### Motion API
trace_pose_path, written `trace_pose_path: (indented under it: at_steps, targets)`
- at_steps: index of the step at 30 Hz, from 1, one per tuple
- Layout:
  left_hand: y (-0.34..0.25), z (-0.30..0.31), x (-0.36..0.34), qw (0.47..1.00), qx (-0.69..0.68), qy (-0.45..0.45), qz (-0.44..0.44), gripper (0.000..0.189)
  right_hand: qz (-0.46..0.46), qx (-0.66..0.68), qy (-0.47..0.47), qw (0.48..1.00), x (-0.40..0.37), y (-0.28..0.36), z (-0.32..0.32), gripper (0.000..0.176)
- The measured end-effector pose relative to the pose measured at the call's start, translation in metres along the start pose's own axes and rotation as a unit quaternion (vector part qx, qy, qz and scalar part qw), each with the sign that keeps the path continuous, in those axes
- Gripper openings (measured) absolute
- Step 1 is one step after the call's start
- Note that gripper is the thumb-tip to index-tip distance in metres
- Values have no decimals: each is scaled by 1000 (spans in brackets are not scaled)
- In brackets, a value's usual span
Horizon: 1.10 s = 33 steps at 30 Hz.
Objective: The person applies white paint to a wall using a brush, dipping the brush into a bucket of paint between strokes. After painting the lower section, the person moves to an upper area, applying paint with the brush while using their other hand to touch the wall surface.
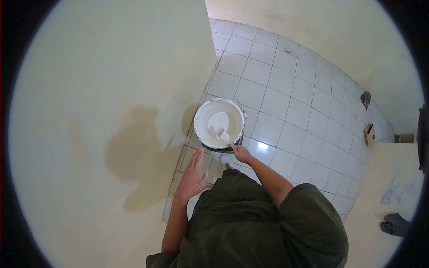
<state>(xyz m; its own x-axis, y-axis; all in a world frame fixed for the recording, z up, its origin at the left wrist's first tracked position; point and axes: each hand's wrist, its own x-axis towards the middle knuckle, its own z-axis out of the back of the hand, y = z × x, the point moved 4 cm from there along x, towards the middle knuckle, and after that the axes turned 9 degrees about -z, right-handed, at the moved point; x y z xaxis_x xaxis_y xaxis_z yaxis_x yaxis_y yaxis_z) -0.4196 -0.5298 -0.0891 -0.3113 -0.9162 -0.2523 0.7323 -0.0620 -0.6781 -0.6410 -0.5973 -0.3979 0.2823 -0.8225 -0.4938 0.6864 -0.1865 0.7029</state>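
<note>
A white bucket (199, 114) with paint-smeared rim stands in front of me, white paint (220, 119) at its bottom. My right hand (242, 154) is closed around the handle of a paintbrush (224, 136). The brush head, coated in white, is inside the bucket near its close rim. To the left, my left hand (192, 178) is held up with fingers stretched out and thumb apart, holding nothing. It is beside the pale wall and below the bucket's near left edge in the view. White specks show on its skin.
A pale wall (103, 58) runs close along my left, ending at a corner ahead. White tiles (286, 105) cover the floor. By the right wall lie a dark crumpled thing (365, 100) and a brown box (369, 134). Dark cloth (395, 224) is at lower right.
</note>
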Motion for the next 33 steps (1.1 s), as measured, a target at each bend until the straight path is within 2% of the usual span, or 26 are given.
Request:
trace_pose_path:
  at_steps: [3,6,8,12,15,18,21,24,27,28,33]
  targets:
    - [2,-5,1,1000,-4,6,-12,86,18,21,-12,1000,7,-15,-9,53]
    - [6,-12,-1,1000,2,12,-25,86,-48,91,-3,995,8,-41,-24,56]
    - [8,-15,0,1000,-5,16,-24,86,-58,133,27,989,7,-48,-28,55]
    - [5,-18,0,999,-14,21,-27,85,-143,212,50,965,-10,-35,-13,53]
    - [-1,-17,3,999,-31,22,-26,85,-188,214,63,957,-8,-37,-8,50]
    - [-4,-19,4,999,-25,22,-42,84,-205,329,122,914,-4,-39,-10,47]
    - [-8,-18,5,999,-29,23,-39,83,-224,242,128,936,-8,-38,-3,46]
    - [-10,-14,6,998,-29,34,-44,83,-240,330,166,898,-7,-27,-4,42]
    - [-9,-10,5,998,-31,40,-36,84,-222,334,177,899,-7,-13,1,39]
    - [-11,-8,4,998,-32,36,-39,83,-220,370,191,882,-12,-4,7,38]
    - [-18,0,5,998,-15,34,-45,83,-190,323,192,907,-14,22,19,37]
